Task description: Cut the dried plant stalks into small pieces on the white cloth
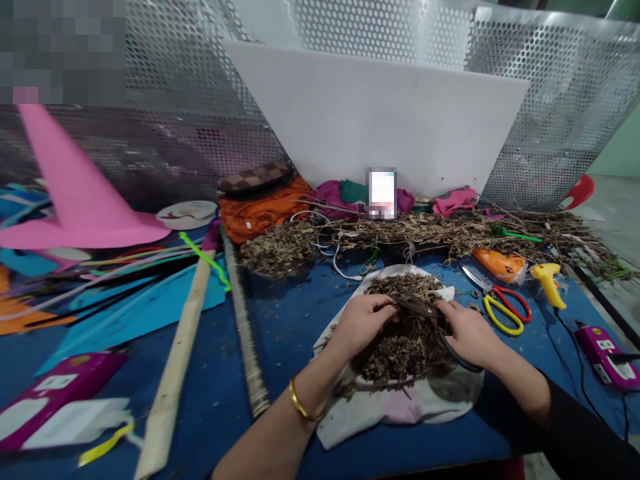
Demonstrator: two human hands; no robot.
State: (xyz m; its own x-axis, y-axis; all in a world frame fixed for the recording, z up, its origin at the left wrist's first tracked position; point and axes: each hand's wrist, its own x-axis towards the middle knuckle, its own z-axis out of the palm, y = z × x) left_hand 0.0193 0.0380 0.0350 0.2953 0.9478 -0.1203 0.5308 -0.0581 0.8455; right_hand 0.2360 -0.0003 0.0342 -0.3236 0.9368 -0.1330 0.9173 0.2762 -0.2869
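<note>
My right hand (467,328) is closed on a pair of dark-handled scissors (419,307), whose blades point left across a heap of dry, brown plant bits (400,357). At the blade end, my left hand (364,321) is pinched over the heap, and its fingers hide what they hold. A gold bracelet (299,400) circles the left wrist. Under the heap lies a pale cloth (357,423), spread on the blue table (293,347).
Dry stalks (425,230) lie along the back, below a white board (390,113). To the right are red-and-yellow-handled scissors (503,315), a yellow glue gun (549,279) and a purple power strip (605,353). Leftward lie a wooden stick (175,367), blue sheets (125,313) and a pink cone hat (75,180).
</note>
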